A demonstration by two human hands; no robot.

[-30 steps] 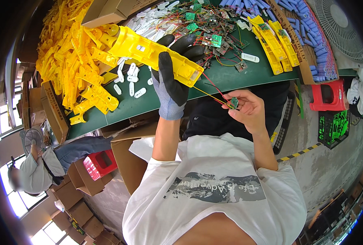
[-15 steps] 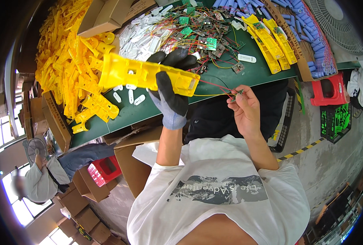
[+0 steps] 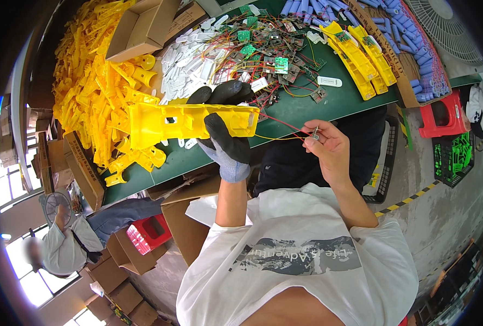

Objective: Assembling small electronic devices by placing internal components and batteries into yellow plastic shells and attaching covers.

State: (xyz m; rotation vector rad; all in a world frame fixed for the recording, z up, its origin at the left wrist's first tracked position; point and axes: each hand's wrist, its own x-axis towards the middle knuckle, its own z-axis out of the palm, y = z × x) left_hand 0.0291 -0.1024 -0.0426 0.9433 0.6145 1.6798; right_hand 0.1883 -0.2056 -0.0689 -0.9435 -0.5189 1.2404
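Yellow heap: bright yellow moulded plastic parts (image 3: 84, 103) fill the upper left of the frame, well apart from both hands.
Held shell: from where I stand, the long yellow plastic shell with ribs and a small cut-out (image 3: 190, 127) is left of centre, above the dark green bench edge. Its long axis runs almost level, left to right; its broad end faces the heap, and its other end points toward the bare hand.
Gloved left hand: this hand, in a grey knit glove with black coating (image 3: 226, 142), grips the shell right of its middle, thumb across the ribbed face, fingers behind the upper edge.
Wires: a thin red wire (image 3: 281, 121) and a thin yellow wire (image 3: 274, 138) stretch from the shell's right end to the other hand, bridging the gap.
Circuit board: a small greenish circuit board (image 3: 315, 134) sits right of the shell and slightly lower, apart from it; fingers partly cover it, so I can't tell which way its face is turned.
Bare right hand: the ungloved hand (image 3: 331, 146) pinches that board between thumb and fingertips, right of centre. Of the two, the gloved hand is much nearer the shell's right end.
Finished-looking row: yellow shells bearing green boards (image 3: 355, 60) lie slanted at upper right, beyond both hands.
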